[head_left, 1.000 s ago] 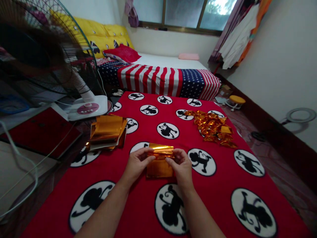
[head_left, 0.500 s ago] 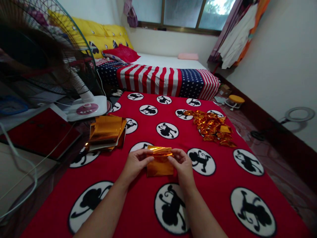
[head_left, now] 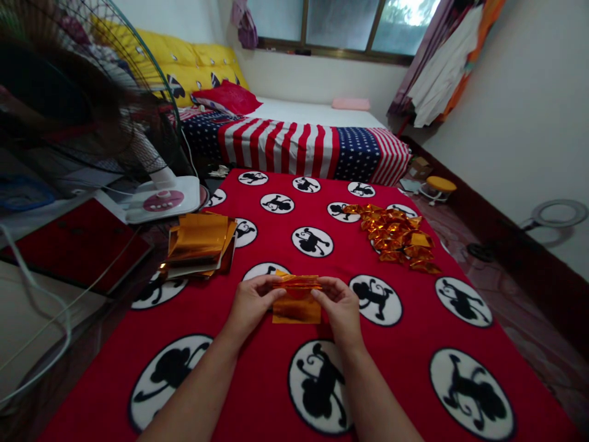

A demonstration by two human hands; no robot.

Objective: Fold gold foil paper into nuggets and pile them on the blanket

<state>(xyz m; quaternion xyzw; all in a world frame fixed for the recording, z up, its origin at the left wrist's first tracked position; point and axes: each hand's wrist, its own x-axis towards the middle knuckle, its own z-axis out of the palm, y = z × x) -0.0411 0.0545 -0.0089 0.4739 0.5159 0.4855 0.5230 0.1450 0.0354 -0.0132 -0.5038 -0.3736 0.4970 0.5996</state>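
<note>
A sheet of shiny gold foil paper (head_left: 297,311) is held between my hands above the red cloth, creased across its upper part. My left hand (head_left: 252,302) pinches its left edge between thumb and fingers. On the opposite edge, my right hand (head_left: 339,305) pinches in the same way. The lower flap hangs flat toward me. To the left lies a stack of gold foil sheets (head_left: 202,239), some with white edges showing. Over on the right, a pile of folded gold foil pieces (head_left: 391,233) rests on the cloth.
The red cloth (head_left: 257,393) has round monkey patterns. An electric fan (head_left: 161,196) stands at the left beside a dark red board (head_left: 78,239). A bed with a striped cover (head_left: 280,144) lies behind. A yellow-topped stool (head_left: 440,184) is on the floor at right.
The upper part of the gold foil sheet has folded down into a narrower band, and the lower flap looks slightly shorter. Both hands keep their pinch at the edges.
</note>
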